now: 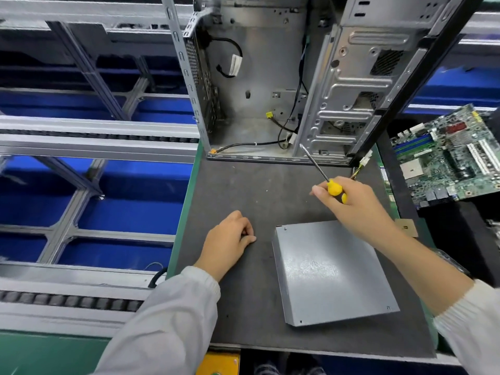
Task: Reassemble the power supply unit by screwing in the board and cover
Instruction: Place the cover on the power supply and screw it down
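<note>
A grey metal power supply cover [330,274] lies flat on the dark work mat [243,190], near its front right. My right hand [354,205] is above the cover's far edge and grips a yellow-handled screwdriver [322,175], whose shaft points up and left toward the computer case. My left hand [230,239] rests on the mat left of the cover, fingers curled with thumb against fingertips; whether it pinches anything is hidden.
An open grey computer case [270,85] with loose cables stands at the mat's far edge. A green motherboard [449,155] lies to the right. A roller conveyor frame [89,142] over blue bins runs along the left.
</note>
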The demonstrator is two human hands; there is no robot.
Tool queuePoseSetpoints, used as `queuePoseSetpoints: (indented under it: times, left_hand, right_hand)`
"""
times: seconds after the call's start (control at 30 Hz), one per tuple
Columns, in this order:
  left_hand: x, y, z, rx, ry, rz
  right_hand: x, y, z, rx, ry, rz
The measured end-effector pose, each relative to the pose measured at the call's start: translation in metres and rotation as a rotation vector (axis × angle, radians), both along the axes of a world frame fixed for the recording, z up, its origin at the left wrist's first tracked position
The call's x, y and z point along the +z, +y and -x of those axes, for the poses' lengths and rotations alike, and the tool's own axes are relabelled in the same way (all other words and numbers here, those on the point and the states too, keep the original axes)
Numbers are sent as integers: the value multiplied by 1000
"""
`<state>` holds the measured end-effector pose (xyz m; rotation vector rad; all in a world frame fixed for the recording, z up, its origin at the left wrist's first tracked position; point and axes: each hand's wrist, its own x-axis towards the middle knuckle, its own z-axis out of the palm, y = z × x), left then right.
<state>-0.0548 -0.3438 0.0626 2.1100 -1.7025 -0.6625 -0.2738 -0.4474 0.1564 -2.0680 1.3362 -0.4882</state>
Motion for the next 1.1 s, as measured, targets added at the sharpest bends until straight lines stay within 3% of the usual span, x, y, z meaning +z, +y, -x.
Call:
queuePoseSetpoints:
  times: [0.1,0.17,0.3,0.37,0.43,0.63,0.77,0.93,1.1]
  left_hand:
    - [3,1,-2,-28,-12,-16]
    - [9,0,-3,50,123,20]
    - [35,-6,3,260,759,178]
    - [50,-9,7,321,1164,237]
    - [61,-13,8,353,1408,244]
    - [74,-23,14,355,1466,254]
    - [76,-28,16,368,1490,251]
    - [75,-32,15,409,1513,262]
    - [72,-32,18,415,1548,253]
  right_hand:
    - [0,-3,-4,47,-6,-8]
    - [2,-3,-7,94,-34,-29]
    - [6,-6,-9,185,-30,-53]
    - [9,-11,-7,247,48,-31]
    - [15,-15,-3,288,174,53]
    - [29,-22,3,397,511,445]
    - [34,-26,1,425,575,484]
    - [40,-26,2,402,489,467]
    - [40,-26,-1,425,527,484]
